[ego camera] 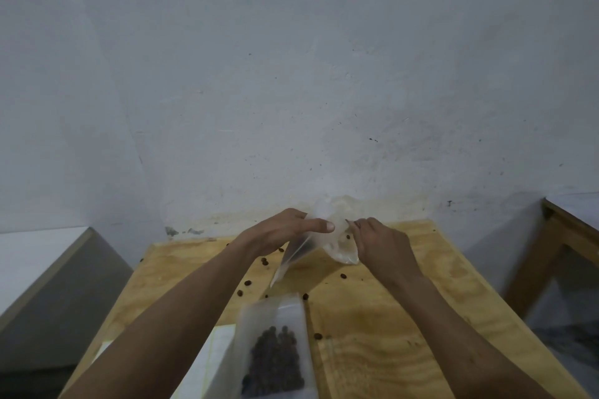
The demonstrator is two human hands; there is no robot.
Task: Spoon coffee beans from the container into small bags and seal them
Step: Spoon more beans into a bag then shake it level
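Observation:
Both hands hold a clear plastic bag [327,236] up over the far part of the wooden table [405,317]. My left hand [285,230] lies along the bag's left side with thumb and fingers stretched out against it. My right hand [376,243] pinches the bag's right edge with curled fingers. A few beans show inside the bag. A second small clear bag [275,350], partly filled with coffee beans, lies flat near the front of the table. No container or spoon is in view.
Loose coffee beans [264,261] are scattered over the tabletop. A white sheet [210,363] lies at the front left under the filled bag. A grey-white surface [42,256] stands to the left, a wooden frame [564,236] to the right, a wall behind.

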